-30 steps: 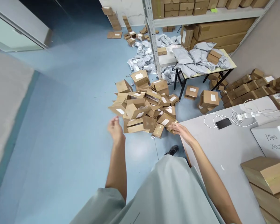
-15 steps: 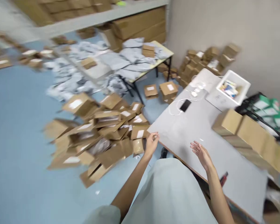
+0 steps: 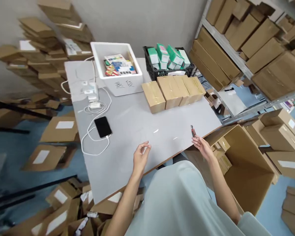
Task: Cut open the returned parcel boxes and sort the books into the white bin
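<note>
My left hand [image 3: 140, 158] hovers over the front edge of the grey table [image 3: 127, 127], with thumb and index finger curved toward each other and a gap between them; nothing shows in it. My right hand [image 3: 203, 148] is held open, fingers spread, above the table's front right part. Just beyond its fingertips a red and black utility knife [image 3: 193, 131] lies on the tabletop. Small white scraps [image 3: 155, 130] lie between the hands. A row of taped cardboard boxes [image 3: 170, 91] stands farther back on the table.
A white foam box [image 3: 123, 86] with small packets and a black crate [image 3: 151, 70] of green-and-white boxes stand at the back. A phone [image 3: 103, 127] lies on a white cable at left. A large open carton [image 3: 248, 173] is at right, with shelves [image 3: 226, 41] behind.
The view has swung right, from the floor of cardboard boxes to face the table. Both hands now appear over the front of the table, still with nothing in them.
</note>
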Tool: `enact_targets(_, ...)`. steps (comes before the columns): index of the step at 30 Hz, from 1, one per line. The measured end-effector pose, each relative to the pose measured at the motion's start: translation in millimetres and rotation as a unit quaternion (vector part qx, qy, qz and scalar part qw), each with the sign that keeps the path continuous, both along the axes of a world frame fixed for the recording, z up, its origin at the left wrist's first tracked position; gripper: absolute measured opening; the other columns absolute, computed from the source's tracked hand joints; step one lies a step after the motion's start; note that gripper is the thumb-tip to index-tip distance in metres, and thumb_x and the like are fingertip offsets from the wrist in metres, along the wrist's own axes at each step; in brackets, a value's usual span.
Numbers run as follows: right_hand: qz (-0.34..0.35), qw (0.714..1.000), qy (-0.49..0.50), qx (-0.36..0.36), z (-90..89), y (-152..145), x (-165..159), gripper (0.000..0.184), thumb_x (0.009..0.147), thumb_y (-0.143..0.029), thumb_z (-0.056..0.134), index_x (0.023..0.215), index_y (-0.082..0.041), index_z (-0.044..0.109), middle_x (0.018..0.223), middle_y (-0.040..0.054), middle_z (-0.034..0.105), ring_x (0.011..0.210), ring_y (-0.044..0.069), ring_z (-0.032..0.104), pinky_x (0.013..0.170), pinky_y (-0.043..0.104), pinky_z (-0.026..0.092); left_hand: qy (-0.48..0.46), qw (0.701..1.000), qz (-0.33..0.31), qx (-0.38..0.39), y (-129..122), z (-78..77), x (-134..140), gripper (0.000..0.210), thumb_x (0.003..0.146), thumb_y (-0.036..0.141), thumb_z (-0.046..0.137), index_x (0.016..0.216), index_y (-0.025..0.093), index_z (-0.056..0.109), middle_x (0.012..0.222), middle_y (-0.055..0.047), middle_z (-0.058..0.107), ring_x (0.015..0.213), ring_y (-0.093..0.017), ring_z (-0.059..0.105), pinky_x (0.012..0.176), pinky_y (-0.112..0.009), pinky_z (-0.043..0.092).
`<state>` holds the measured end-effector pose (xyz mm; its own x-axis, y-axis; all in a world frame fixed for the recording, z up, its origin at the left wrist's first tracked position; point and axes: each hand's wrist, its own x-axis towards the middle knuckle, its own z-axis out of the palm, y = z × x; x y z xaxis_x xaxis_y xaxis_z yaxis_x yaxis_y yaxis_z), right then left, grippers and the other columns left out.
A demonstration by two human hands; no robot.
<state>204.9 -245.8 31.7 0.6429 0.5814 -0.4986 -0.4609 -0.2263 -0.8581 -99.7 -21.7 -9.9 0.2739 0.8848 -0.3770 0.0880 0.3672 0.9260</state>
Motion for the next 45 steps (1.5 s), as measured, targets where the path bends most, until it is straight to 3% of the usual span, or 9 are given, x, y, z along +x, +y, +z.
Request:
enact_targets(3,-0.028,0.999,0.015,0.006,-9.7,-10,25,0.059,0.087,-0.068,0.086,0.13,-0.029,0.078,0.135,0.0099,0.083,0.119,0.028,0.081,0.107,0.044,0.063,0.003,0.999,-0.033,0.008,0,13.6,29,0.052,0.075,0.069,0.088,0.091,0.024,0.067,0.142,-0.017,0.077,0.139,-0.036,0.07,0.129,-0.058,0.043)
enact_targets(7,-0.057,0.998,0.024,0.025,-26.1,7,68,0.062,0.082,-0.069,0.09,0.127,-0.028,0.079,0.136,0.0113,0.082,0.119,0.029,0.081,0.106,0.043,0.063,0.021,0.997,-0.07,-0.013,-10,18.4,66,0.057,0.071,0.074,0.088,0.091,0.024,0.068,0.137,-0.018,0.079,0.138,-0.037,0.07,0.126,-0.059,0.046)
enact_targets(14,-0.075,0.994,-0.078,0.021,-39.6,81,161,0.068,0.081,-0.076,0.083,0.125,-0.024,0.078,0.139,0.0166,0.079,0.122,0.033,0.078,0.106,0.049,0.062,0.076,0.99,-0.118,-0.032,-17,32.4,137,0.057,0.071,0.075,0.088,0.091,0.023,0.074,0.136,-0.019,0.08,0.137,-0.04,0.071,0.125,-0.06,0.048)
enact_targets(23,-0.041,0.98,-0.196,0.024,-61.2,153,272,0.07,0.079,-0.074,0.082,0.127,-0.023,0.075,0.144,0.0196,0.072,0.121,0.034,0.073,0.101,0.05,0.063,0.099,0.99,-0.102,-0.01,-5,59.9,252,0.051,0.077,0.07,0.086,0.095,0.023,0.078,0.132,-0.016,0.082,0.135,-0.037,0.072,0.123,-0.056,0.05)
enact_targets(26,-0.023,0.961,-0.277,0.004,-68.1,177,299,0.071,0.085,-0.073,0.076,0.135,-0.022,0.073,0.155,0.0218,0.063,0.132,0.036,0.067,0.103,0.051,0.063,0.091,0.991,-0.094,-0.002,-2,63.7,283,0.05,0.08,0.069,0.083,0.1,0.023,0.079,0.13,-0.016,0.082,0.134,-0.036,0.073,0.122,-0.054,0.052)
enact_targets(29,0.019,0.924,-0.378,-0.051,-71.2,210,324,0.066,0.094,-0.065,0.07,0.143,-0.021,0.069,0.164,0.0222,0.055,0.153,0.037,0.052,0.121,0.055,0.052,0.087,0.99,-0.107,0.01,7,67.8,311,0.047,0.081,0.066,0.083,0.101,0.023,0.079,0.129,-0.015,0.083,0.13,-0.035,0.074,0.12,-0.053,0.053)
enact_targets(34,0.079,0.878,-0.441,-0.167,-75.8,267,349,0.07,0.096,-0.048,0.07,0.155,-0.012,0.058,0.179,0.027,0.034,0.17,0.042,0.022,0.137,0.062,0.026,0.089,0.984,-0.145,0.056,33,80.5,356,0.043,0.085,0.062,0.081,0.104,0.024,0.08,0.125,-0.014,0.083,0.125,-0.034,0.076,0.117,-0.05,0.055)
enact_targets(39,0.079,0.886,-0.404,-0.214,-87.5,296,351,0.078,0.09,-0.043,0.074,0.156,-0.008,0.049,0.184,0.0344,0.018,0.172,0.048,0.014,0.132,0.07,0.029,0.087,0.982,-0.152,0.075,43,84.5,392,0.045,0.085,0.064,0.078,0.105,0.023,0.079,0.123,-0.014,0.083,0.122,-0.033,0.077,0.115,-0.049,0.056)
enact_targets(45,0.094,0.871,-0.424,-0.229,-99.7,295,356,0.086,0.084,-0.046,0.086,0.15,-0.007,0.047,0.183,0.0414,0.005,0.173,0.052,0.006,0.131,0.074,0.02,0.076,0.977,-0.186,0.064,30,76.2,407,0.042,0.084,0.06,0.081,0.102,0.023,0.08,0.115,-0.013,0.084,0.118,-0.032,0.078,0.115,-0.049,0.055)
